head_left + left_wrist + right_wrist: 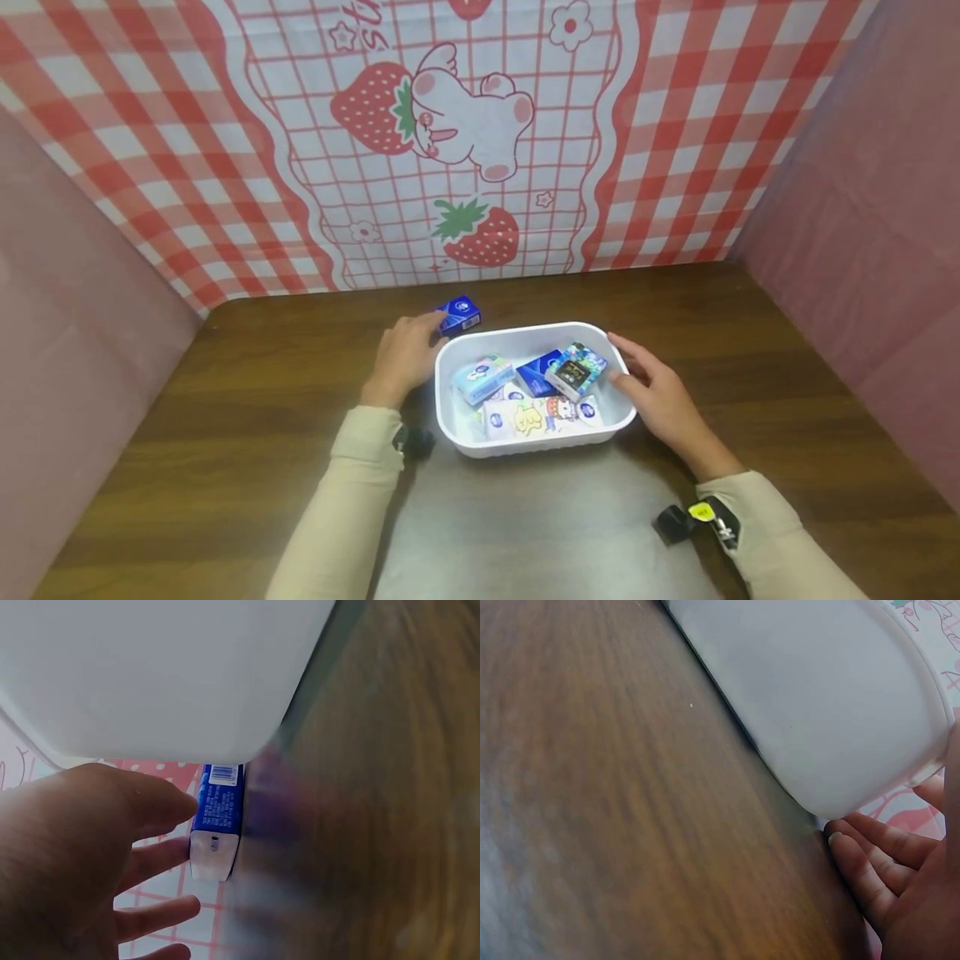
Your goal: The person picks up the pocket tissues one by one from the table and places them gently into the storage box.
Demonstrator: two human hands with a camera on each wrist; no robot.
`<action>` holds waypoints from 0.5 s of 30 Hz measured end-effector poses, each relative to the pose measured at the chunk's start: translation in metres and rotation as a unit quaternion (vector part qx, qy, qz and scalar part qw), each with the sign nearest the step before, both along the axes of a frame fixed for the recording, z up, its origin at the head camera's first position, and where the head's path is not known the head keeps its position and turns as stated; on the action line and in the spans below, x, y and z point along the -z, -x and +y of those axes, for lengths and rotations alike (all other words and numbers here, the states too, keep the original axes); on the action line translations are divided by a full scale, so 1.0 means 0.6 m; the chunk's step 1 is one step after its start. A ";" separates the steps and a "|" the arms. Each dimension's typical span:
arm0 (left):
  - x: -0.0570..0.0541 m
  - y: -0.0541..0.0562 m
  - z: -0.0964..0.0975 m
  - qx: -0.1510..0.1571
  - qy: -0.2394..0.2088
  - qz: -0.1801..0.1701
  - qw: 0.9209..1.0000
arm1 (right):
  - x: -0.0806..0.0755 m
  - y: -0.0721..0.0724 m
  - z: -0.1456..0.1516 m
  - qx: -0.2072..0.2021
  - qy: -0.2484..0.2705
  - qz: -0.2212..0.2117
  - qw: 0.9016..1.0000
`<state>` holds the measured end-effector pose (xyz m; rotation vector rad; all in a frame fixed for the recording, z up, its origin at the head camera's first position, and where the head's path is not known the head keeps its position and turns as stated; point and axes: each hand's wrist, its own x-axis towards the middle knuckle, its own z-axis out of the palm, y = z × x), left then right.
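A white plastic tub (480, 451) stands on the table with several small packs inside. Just behind its left end lies a blue tissue pack (463, 312), whose printed side and pale end face the left wrist view. My left hand (402, 354) is at the near end of this pack, thumb and index fingertips right at it, fingers fairly straight. With my right hand (654, 392) I hold the tub's right end, thumb at the rim and fingers along the outside. In the right wrist view, fingers (862, 874) lie by the tub's lower corner, the thumb hidden.
Inside the tub are a light blue pack (483, 379), a dark blue pack (536, 372), a black-and-teal pack (577, 371) and white cartoon packs (517, 421). A red-checked strawberry cloth (675, 167) hangs behind the brown wooden table (225, 467). Pink cloth (862, 250) walls both sides.
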<state>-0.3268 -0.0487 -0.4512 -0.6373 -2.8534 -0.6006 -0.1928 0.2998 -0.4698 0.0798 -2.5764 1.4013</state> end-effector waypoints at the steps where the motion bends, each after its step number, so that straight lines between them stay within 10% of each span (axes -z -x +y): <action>1: 0.000 0.000 0.001 0.000 0.010 0.010 1.000 | -0.001 0.000 0.000 0.000 0.001 0.001 1.000; 15: 0.000 -0.015 -0.001 -0.020 0.061 0.034 0.997 | -0.004 -0.001 -0.002 0.001 -0.005 -0.011 1.000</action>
